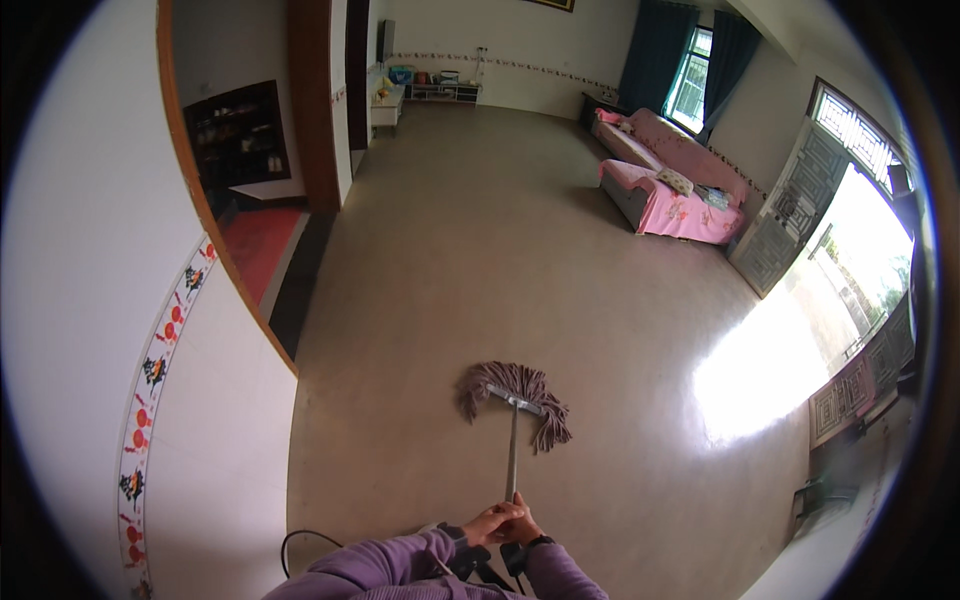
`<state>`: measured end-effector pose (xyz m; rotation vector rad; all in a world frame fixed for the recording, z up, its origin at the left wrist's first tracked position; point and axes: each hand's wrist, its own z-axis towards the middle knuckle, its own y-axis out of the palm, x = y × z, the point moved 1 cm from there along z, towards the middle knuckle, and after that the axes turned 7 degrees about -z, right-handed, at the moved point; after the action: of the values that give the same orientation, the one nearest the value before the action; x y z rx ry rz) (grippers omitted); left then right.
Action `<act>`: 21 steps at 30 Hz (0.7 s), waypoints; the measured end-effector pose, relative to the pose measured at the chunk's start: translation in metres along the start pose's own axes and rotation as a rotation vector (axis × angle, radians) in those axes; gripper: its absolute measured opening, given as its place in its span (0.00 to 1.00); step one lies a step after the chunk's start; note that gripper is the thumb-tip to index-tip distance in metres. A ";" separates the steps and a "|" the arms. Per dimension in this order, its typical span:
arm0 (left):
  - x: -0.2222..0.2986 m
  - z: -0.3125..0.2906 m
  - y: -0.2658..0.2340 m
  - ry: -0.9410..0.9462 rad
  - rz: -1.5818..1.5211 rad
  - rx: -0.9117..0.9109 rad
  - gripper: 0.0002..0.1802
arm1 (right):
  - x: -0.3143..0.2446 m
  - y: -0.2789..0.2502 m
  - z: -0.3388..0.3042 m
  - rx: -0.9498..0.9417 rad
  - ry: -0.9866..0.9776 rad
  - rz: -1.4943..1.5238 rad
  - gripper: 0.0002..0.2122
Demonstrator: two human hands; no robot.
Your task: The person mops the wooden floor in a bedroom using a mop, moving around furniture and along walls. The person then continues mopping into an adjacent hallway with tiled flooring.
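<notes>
A string mop (513,450) stretches away from me, its pale handle running down to my hands at the lower middle. The brownish-purple strands (515,377) lie spread on the floor around a metal clamp bar, several of them trailing off at both ends. My left hand (486,523) is closed around the upper part of the handle. Close against it, my right hand (523,524) grips the same handle, a dark band at its wrist. Purple sleeves cover both forearms. Below the hands, the rest of the handle is hard to make out.
Smooth brown floor (450,260) spreads ahead. A doorway with a red floor (262,245) opens on the left beside a tiled wall (220,450). Far right stands a pink-covered sofa (690,215), then an open door (795,205) with bright light. A low white cabinet (387,108) sits far back.
</notes>
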<state>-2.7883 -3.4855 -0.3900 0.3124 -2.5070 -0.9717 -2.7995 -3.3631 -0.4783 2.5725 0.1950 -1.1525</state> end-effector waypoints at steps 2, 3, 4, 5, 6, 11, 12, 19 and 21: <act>0.013 0.008 -0.017 -0.029 -0.009 0.042 0.14 | -0.003 0.008 0.015 -0.065 0.304 0.632 0.36; 0.017 0.014 -0.021 -0.040 -0.014 0.048 0.15 | -0.006 0.008 0.017 -0.076 0.346 0.664 0.35; 0.016 0.017 -0.026 -0.105 -0.031 -0.004 0.16 | -0.007 0.011 0.012 -0.340 0.318 0.819 0.35; 0.013 0.019 -0.029 -0.168 -0.046 -0.056 0.17 | -0.010 0.015 0.005 -0.684 0.247 1.006 0.34; 0.009 0.020 -0.032 -0.227 -0.057 -0.110 0.19 | -0.012 0.020 -0.005 -1.036 0.157 1.175 0.34; -0.055 -0.002 -0.026 -0.386 -0.076 -0.027 0.23 | -0.007 0.050 -0.088 -1.059 0.248 1.367 0.33; -0.067 -0.007 -0.028 -0.421 -0.084 -0.025 0.23 | -0.010 0.062 -0.105 -1.010 0.232 1.308 0.31; -0.174 -0.046 -0.036 -0.569 0.129 -0.053 0.33 | 0.050 0.101 -0.231 -0.005 0.253 0.254 0.20; -0.203 -0.064 -0.041 -0.573 0.081 -0.089 0.34 | 0.079 0.097 -0.269 0.146 0.325 -0.228 0.17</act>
<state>-2.5771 -3.4807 -0.4388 -0.1173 -2.9345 -1.2762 -2.5333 -3.3639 -0.3470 2.9178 0.5062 -0.8355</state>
